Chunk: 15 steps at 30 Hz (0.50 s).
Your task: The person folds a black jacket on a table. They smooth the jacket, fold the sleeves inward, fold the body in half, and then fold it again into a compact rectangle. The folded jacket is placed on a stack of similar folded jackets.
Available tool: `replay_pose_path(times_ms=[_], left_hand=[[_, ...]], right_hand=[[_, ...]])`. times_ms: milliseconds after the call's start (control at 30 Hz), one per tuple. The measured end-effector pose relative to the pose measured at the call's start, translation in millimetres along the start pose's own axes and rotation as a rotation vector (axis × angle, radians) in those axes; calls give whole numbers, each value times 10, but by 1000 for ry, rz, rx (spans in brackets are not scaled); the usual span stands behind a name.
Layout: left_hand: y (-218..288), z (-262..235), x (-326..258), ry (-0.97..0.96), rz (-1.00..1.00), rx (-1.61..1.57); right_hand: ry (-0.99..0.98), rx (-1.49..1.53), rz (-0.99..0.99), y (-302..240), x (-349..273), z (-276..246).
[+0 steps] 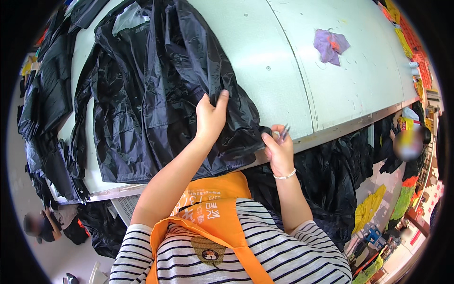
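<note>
A shiny black jacket (pixel 137 99) lies spread on the pale table, its collar end away from me and its hem near the front edge. My left hand (pixel 211 118) grips the sleeve, thumb on top and the other fingers hidden under the cloth. At the sleeve's end, by the table edge, my right hand (pixel 279 150) is closed, its thumb and fingers pinching the black fabric. A small silver tool (pixel 285 132), which looks like thread snips, sticks up from between the right fingers; most of it is hidden in the hand.
Stacked black garments (pixel 52 90) line the table's left side. A crumpled purple cloth (pixel 330 46) with an orange patch lies on the tabletop (pixel 265 71) at the far right. More black garments (pixel 321 175) hang below the front edge. Other people are at the far left and right.
</note>
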State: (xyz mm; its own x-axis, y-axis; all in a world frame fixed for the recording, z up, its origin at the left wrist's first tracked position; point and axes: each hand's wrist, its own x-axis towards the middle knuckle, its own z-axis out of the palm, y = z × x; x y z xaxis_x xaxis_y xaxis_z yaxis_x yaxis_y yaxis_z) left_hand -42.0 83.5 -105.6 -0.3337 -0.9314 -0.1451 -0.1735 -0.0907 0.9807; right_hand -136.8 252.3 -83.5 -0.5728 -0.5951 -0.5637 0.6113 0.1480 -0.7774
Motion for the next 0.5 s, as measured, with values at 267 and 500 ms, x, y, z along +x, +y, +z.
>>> replay_pose_path(times_ms=[267,500], left_hand=[[-136,-411,5,-104,-507,-276],[-463,-2160,-561,375,-293,58]], right_hand=[[116,-425,-107,-431,490,-837],[362,-1430,-734,-1073,2897,-1362]])
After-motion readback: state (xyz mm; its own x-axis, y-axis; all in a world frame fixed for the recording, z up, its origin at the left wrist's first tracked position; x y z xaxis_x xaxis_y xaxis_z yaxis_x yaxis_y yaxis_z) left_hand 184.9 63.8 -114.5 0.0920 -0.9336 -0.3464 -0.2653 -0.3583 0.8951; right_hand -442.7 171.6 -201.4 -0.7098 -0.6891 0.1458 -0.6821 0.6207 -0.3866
